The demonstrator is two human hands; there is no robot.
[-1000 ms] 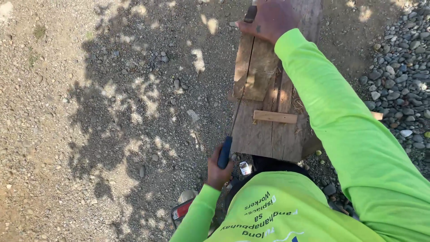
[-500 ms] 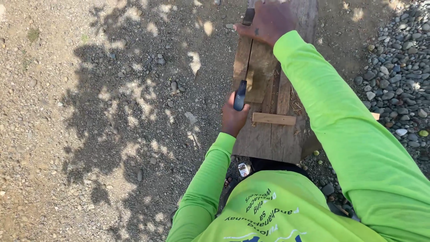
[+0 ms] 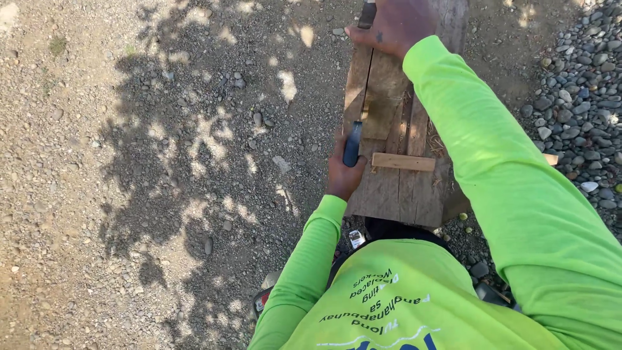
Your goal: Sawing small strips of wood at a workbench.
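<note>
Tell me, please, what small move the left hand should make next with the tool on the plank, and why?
Probably press the tool forward along the plank. The left hand grips its dark handle at the plank's left edge, while the right hand braces the far end.

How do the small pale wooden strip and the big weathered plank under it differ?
The small pale wooden strip is short, light and fresh-looking; the big weathered wooden plank is long, wide, grey-brown and worn. The strip lies crosswise, the plank runs away from the person. Both are flat wood.
</note>
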